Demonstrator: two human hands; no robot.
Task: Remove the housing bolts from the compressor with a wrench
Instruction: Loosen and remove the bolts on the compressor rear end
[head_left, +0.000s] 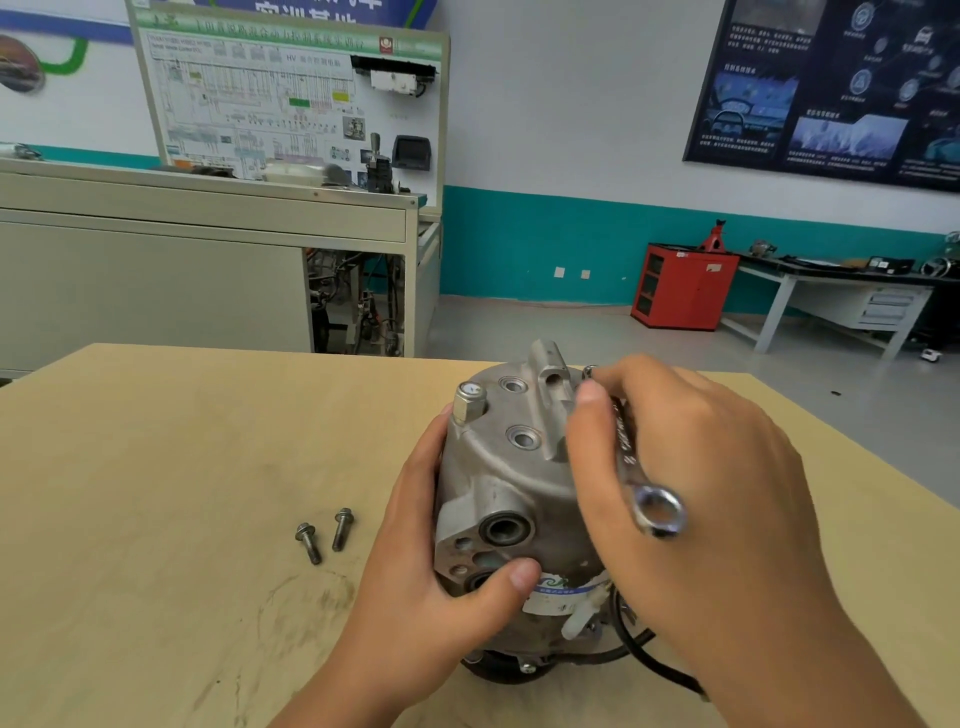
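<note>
- The right hand (701, 467) grips the wrench (657, 512), its far end at the compressor's (509, 478) top edge.
- The left hand (441, 597) holds the compressor on the desk (156, 467).
- The wrench could slip off and hurt fingers.
- Two loose bolts (343, 529) could roll away.

The grey cast-metal compressor (509, 493) stands on the pale wooden table (156, 467), the left hand (415, 587) gripping its left side and the right hand (701, 493) at its right, holding the slim steel wrench (631, 457) against its top right edge. Two loose flanged steel bolts (307, 543) lie side by side on the table, left of the left hand. Behind the table a beige metal workbench (156, 270) stands to the left, a red metal cabinet (680, 291) far right.
</note>
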